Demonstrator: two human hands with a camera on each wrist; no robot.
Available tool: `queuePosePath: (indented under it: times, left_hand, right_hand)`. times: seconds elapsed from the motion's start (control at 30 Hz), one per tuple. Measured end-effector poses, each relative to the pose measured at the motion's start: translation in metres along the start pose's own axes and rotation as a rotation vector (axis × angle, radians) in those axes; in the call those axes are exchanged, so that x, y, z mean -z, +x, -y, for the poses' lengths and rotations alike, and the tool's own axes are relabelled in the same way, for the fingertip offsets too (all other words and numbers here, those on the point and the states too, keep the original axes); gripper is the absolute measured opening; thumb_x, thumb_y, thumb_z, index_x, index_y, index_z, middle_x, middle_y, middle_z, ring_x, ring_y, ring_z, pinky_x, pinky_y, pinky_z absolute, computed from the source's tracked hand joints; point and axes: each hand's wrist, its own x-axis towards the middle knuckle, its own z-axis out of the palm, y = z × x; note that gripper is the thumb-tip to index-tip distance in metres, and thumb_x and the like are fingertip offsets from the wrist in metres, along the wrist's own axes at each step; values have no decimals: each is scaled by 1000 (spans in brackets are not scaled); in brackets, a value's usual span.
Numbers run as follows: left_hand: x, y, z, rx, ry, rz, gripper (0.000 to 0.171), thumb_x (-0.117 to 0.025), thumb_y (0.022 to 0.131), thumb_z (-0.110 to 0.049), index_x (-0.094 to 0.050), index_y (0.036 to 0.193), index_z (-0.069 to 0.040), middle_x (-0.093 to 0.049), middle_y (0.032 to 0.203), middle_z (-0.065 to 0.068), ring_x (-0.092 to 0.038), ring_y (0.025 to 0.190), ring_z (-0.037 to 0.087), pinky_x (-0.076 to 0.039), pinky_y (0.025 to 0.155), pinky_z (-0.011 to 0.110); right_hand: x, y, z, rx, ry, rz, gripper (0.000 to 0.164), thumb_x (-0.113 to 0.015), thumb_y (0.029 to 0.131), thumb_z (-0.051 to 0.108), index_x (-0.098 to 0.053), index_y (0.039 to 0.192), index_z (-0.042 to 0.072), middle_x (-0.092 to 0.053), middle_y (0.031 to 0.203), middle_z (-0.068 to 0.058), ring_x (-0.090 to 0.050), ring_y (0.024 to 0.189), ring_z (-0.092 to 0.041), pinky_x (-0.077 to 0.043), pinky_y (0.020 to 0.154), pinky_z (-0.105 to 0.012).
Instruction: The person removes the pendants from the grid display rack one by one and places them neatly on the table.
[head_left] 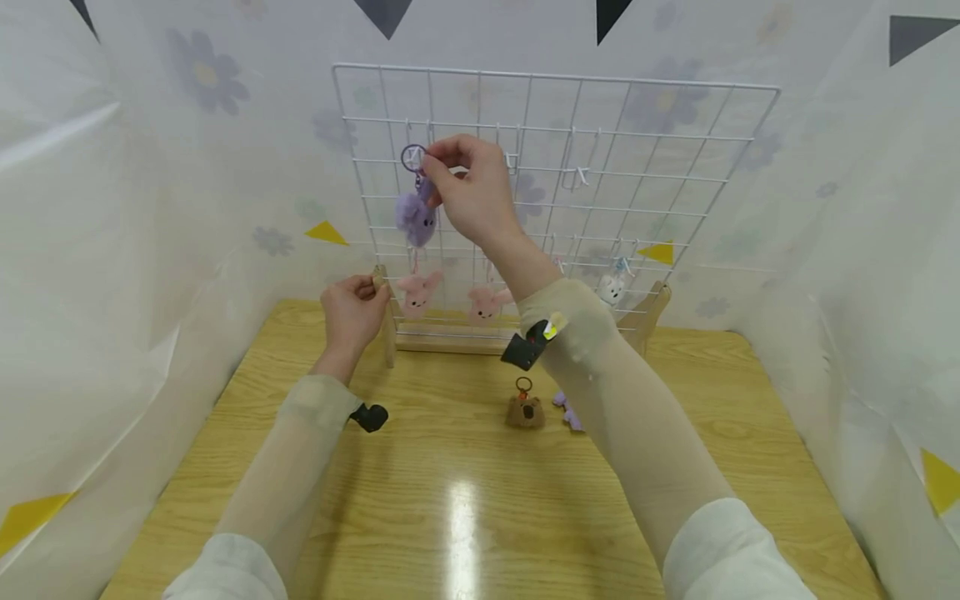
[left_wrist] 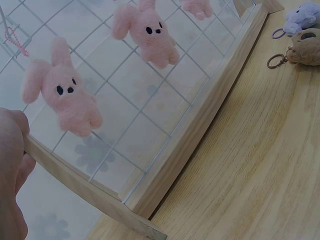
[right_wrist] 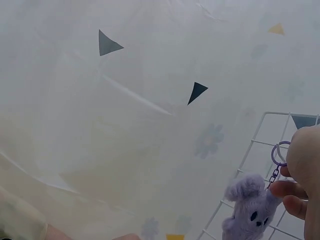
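Observation:
My right hand (head_left: 476, 187) pinches the purple key ring (right_wrist: 274, 156) of a plush purple bunny keychain (head_left: 416, 221) at the upper left of a white wire grid rack (head_left: 555, 77). A white hook on the grid shows through the ring in the head view. Below the ring and its short chain, the bunny hangs with its black eyes visible. Lower down, my left hand (head_left: 352, 312) grips the top of the rack's left wooden leg (left_wrist: 85, 182), its thumb and fingers around the wood. Close beside that hand hangs a pink plush bunny (left_wrist: 67, 95).
Another pink bunny (head_left: 486, 302) and a white plush (head_left: 611, 289) hang along the grid's lower row. Bare hooks (head_left: 579, 177) sit higher up. A brown plush keychain (head_left: 525, 412) lies on the wooden table (head_left: 420, 500), beside a purple plush (head_left: 568, 412) partly hidden by my right forearm.

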Motion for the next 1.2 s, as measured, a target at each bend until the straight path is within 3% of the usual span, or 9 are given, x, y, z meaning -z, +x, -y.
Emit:
queuePosePath:
  times: [0.43, 0.7, 1.03, 1.2]
  left_hand:
    - [1, 2, 3, -24, 7, -13, 25, -73, 101, -15, -78, 114, 5, -77, 103, 20, -77, 94, 27, -65, 79, 32]
    - [2, 3, 4, -25, 5, -20, 23, -73, 100, -13, -78, 112, 6, -78, 102, 21, -78, 93, 27, -64, 78, 30]
    - [3, 1, 2, 2, 3, -7, 24, -73, 100, -15, -78, 114, 4, -78, 103, 19, -77, 93, 26, -64, 78, 30]
    - [4, 0, 1, 13, 9, 0, 26, -72, 101, -17, -77, 116, 4, -78, 105, 19, -77, 95, 26, -65, 80, 34]
  right_hand:
    - [0, -14, 14, 12, 36, 36, 10, -65, 105, 1, -69, 109, -7, -68, 94, -11, -63, 62, -28, -56, 60, -30]
    - [3, -25, 19, 38, 40, 73, 10, -64, 105, 1, -69, 110, -7, -69, 95, -11, -63, 62, -31, -60, 64, -38]
    - [7, -43, 19, 88, 60, 115, 13, -64, 104, -1, -67, 110, -12, -70, 95, -13, -63, 61, -37, -60, 63, -38]
    - [8, -52, 18, 67, 91, 134, 8, -64, 104, -3, -69, 108, -9, -70, 95, -14, -63, 61, -35, -59, 60, -35]
